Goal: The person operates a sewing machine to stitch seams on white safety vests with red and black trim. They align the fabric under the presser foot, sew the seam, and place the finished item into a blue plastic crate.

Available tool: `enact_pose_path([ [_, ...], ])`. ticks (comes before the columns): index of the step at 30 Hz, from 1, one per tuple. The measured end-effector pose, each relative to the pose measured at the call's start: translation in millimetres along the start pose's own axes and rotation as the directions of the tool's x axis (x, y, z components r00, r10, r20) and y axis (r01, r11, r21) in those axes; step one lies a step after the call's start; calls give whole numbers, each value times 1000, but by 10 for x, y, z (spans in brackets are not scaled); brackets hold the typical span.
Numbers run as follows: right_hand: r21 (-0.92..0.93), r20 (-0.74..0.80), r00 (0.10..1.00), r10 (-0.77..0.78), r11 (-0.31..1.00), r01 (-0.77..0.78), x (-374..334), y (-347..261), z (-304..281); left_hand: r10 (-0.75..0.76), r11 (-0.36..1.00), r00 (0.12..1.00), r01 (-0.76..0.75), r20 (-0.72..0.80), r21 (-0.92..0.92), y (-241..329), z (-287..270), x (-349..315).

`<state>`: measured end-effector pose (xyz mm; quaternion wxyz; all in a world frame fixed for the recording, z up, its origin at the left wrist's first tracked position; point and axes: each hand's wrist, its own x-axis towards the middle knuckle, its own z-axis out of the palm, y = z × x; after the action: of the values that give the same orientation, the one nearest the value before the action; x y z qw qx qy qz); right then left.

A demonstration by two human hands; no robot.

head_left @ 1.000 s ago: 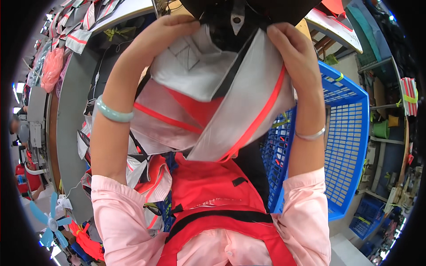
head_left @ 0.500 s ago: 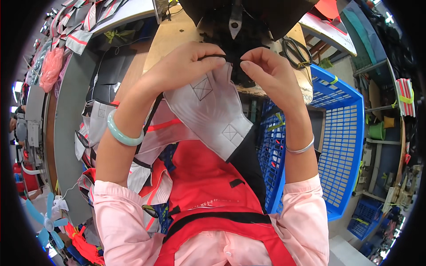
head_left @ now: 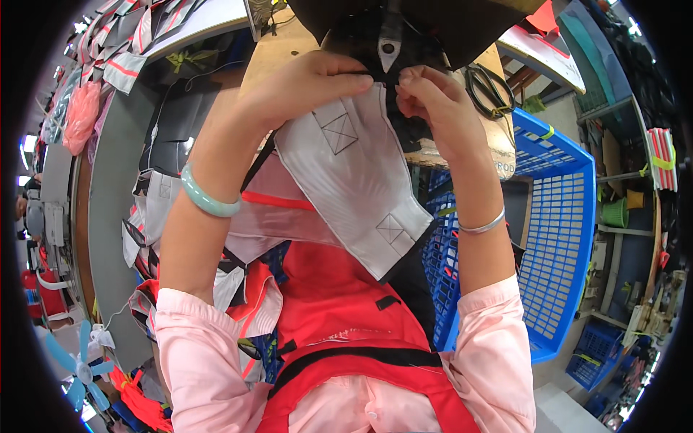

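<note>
A grey-white fabric panel (head_left: 354, 173) with stitched crossed squares hangs from my left hand (head_left: 310, 86). The thumb and fingers of that hand pinch its upper edge, where a dark strip shows. My right hand (head_left: 442, 108) is closed in a pinch just right of the panel's top corner; what lies between its fingertips is hidden. Both hands are close under a dark machine head with a pointed metal piece (head_left: 388, 47). The panel's lower end hangs over my red apron (head_left: 346, 303), beside black cloth.
More grey-white and red fabric pieces (head_left: 267, 296) are heaped at my left. A blue plastic basket (head_left: 559, 238) stands at my right. A coiled black cable (head_left: 491, 90) lies on the wooden tabletop (head_left: 278, 54). A blue fan (head_left: 83, 372) is at the lower left.
My right hand has moved left, and its fingers have closed together. My left hand has risen slightly. The panel's lower end has swung right and down, so more of it shows.
</note>
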<state>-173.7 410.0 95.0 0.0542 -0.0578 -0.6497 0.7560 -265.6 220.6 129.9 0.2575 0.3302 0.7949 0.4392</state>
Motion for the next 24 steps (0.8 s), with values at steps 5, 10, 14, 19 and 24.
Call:
enact_pose_path([
  [5, 170, -16, 1000, 14, 985, -11, 28, -27, 96, -48, 972, 998, 39, -35, -232, -144, -21, 42],
  [10, 399, -105, 994, -21, 915, 61, 96, 18, -53, -182, 935, 980, 149, -76, -321, -12, -12, 0],
  [14, -853, 22, 809, -588, 411, 322, -270, -139, -133, -126, 991, 988, 129, -87, 37, -55, 67, -226],
  [19, -615, 655, 658, -372, 245, 750, -1147, 73, 691, 121, 973, 878, -197, 464, 120, 255, 509, -253],
  [24, -671, 737, 633, -238, -143, 728, -1291, 243, 714, 182, 935, 877, -294, 444, 198, 523, 786, -562],
])
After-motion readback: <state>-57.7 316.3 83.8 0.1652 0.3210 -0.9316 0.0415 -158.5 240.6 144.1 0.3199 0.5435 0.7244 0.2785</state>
